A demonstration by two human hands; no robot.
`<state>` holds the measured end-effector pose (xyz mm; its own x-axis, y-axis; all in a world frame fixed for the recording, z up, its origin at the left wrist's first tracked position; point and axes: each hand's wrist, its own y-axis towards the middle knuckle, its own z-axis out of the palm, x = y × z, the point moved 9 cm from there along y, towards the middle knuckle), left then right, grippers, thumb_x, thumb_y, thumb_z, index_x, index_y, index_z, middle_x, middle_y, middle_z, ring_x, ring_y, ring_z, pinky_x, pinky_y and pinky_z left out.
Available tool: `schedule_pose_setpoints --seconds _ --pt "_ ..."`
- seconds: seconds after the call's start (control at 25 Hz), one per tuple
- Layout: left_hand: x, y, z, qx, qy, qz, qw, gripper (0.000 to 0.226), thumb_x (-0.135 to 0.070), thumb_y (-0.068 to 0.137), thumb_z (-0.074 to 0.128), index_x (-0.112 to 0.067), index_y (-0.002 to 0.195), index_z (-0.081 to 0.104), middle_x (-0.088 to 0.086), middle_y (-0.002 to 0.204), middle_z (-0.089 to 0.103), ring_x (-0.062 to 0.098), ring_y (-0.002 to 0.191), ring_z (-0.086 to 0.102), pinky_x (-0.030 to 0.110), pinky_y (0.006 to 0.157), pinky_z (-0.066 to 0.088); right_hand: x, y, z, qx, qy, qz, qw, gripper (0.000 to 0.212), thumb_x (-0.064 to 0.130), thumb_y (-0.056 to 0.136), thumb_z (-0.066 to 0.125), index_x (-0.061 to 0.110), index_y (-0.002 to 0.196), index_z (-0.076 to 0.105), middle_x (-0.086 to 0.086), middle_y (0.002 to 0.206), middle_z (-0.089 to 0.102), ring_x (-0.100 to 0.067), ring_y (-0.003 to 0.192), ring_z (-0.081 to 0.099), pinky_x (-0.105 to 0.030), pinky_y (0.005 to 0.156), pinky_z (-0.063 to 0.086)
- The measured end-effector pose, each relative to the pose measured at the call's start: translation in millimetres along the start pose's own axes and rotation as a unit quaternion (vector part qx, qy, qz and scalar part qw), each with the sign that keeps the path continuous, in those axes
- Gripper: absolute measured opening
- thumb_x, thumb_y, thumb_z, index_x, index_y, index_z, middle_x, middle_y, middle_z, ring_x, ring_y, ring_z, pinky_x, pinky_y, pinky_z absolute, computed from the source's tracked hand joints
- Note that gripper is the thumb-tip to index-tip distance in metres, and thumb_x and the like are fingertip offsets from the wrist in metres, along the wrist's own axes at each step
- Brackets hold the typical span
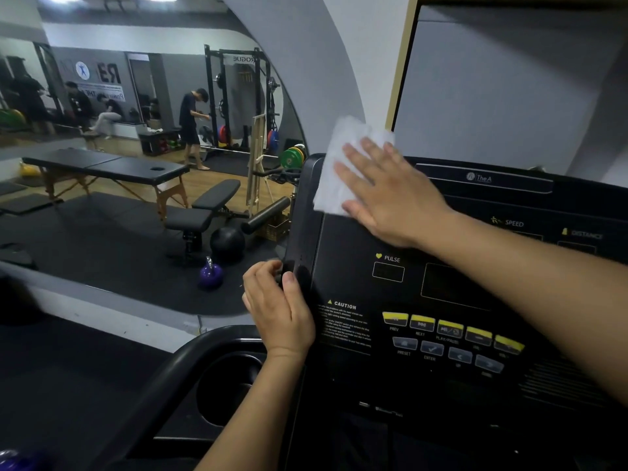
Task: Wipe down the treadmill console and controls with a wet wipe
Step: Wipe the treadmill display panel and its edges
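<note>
Head view, nearest first: below the left corner of the treadmill console (pixel 356 239) sits a round cup holder (pixel 234 379). Just above it, the left hand (pixel 278 311) grips the console's left edge, fingers curled round behind it and the thumb on the front face, steadying the panel. Low on the console face lie the yellow buttons (pixel 450 328) and, under them, a grey row; the right forearm passes over them without touching.

At the console's upper left corner the right hand (pixel 390 195) lies flat with fingers spread wide, pressing the wet wipe (pixel 334 164) against the panel. The wipe overhangs the console's top and left edges.

By my judgement the job is at an early stage: the wipe is on one corner, no wet sheen shows anywhere, and the PULSE window (pixel 388 271), the button rows and the whole right side are likely left to do.

Room to sweep is open rightward and downward across the face. Leftward the edge ends at once. Beyond the console's left edge are a purple kettlebell (pixel 210 275) and a weight bench (pixel 204 212), well apart.
</note>
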<state>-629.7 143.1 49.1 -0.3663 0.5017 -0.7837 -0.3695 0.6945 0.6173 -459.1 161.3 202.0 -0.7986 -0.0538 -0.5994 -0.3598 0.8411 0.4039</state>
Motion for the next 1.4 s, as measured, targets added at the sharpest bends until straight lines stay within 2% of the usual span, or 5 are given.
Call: schedule_pose_setpoints --seconds 0.36,0.68,0.96,1.28,1.4 --pt "1 1 -1 -0.011 -0.013 0.003 1.000 0.035 -0.031 0.092 0.035 -0.008 0.107 0.055 0.004 0.111 0.051 0.022 0.101 0.049 0.036 0.092 0.034 145 -105 32 0.054 0.015 -0.342 0.938 0.055 0.052 0.096 0.037 0.013 0.129 0.056 -0.014 0.146 0.045 -0.033 0.144 0.024 -0.051 0.119 0.010" --pt "2 0 0 0.003 -0.018 -0.008 1.000 0.036 -0.033 0.092 0.034 -0.008 0.108 0.054 0.005 0.110 0.052 0.013 0.099 0.044 0.030 0.093 0.030 12 0 -2 0.010 -0.005 -0.061 0.998 0.070 0.055 0.095 0.008 0.018 0.154 0.012 -0.007 0.162 0.004 -0.027 0.149 -0.001 -0.048 0.120 0.001" --pt "3 1 -2 -0.004 -0.027 -0.010 1.000 0.036 -0.031 0.091 0.034 -0.006 0.107 0.055 0.006 0.107 0.053 0.020 0.099 0.049 0.038 0.092 0.036 147 -119 28 0.033 -0.003 -0.381 0.924 0.053 0.050 0.095 0.039 0.014 0.131 0.055 -0.010 0.143 0.049 -0.030 0.141 0.033 -0.051 0.118 0.013" --pt "4 0 0 0.005 -0.026 -0.012 1.000 0.035 -0.032 0.092 0.033 -0.008 0.107 0.054 0.004 0.109 0.051 0.014 0.099 0.046 0.035 0.094 0.034 6 -9 -3 0.001 0.015 -0.030 0.999 0.068 0.049 0.096 0.013 0.012 0.153 0.018 -0.011 0.161 0.012 -0.027 0.148 0.007 -0.045 0.120 0.003" --pt "3 0 0 0.006 -0.029 -0.008 1.000 0.037 -0.032 0.092 0.034 -0.006 0.108 0.055 0.004 0.109 0.052 0.015 0.099 0.046 0.038 0.093 0.037 64 -37 13 0.004 0.025 -0.090 0.996 0.068 0.050 0.097 0.024 0.009 0.151 0.022 -0.013 0.159 0.017 -0.032 0.148 0.009 -0.050 0.119 0.004"
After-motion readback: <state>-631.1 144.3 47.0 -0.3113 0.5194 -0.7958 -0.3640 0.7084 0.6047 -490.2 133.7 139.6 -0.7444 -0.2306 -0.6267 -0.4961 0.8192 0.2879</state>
